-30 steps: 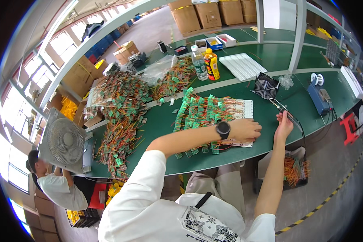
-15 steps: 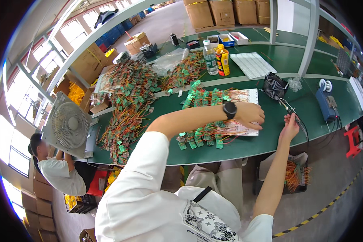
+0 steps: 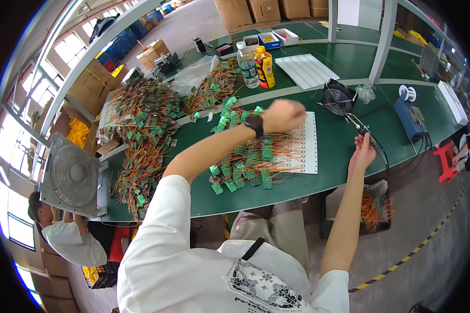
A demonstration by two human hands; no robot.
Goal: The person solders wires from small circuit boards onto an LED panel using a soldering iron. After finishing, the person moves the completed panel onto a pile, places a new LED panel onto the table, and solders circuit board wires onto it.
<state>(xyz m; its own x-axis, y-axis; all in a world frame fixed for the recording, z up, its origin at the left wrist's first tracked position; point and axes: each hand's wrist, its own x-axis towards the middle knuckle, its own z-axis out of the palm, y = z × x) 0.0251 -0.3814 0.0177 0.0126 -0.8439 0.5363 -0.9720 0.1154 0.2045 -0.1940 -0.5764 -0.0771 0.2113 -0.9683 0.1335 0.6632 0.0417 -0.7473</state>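
My left hand (image 3: 284, 115), with a black watch on its wrist, is curled and motion-blurred above the top edge of a white perforated sheet (image 3: 305, 148) on the green bench (image 3: 350, 172). Whether it holds anything cannot be told. Rows of small green circuit boards with orange wires (image 3: 245, 169) lie on and beside the sheet, under my forearm. My right hand (image 3: 363, 152) is at the bench's front edge, gripping a black soldering iron (image 3: 369, 140) whose cable runs toward a blue station box (image 3: 410, 117).
A small black fan (image 3: 338, 99) stands behind the sheet, with two bottles (image 3: 257, 65) and a white tray (image 3: 305, 70) farther back. Heaps of wired boards (image 3: 141, 112) cover the left. A grey desk fan (image 3: 70, 175) and another person (image 3: 68, 242) are lower left. A wire bin (image 3: 376, 208) sits below.
My left hand has lifted off the boards on the white sheet and swung up and back toward the sheet's far edge, closing into a fist. My right hand has stayed at the bench edge.
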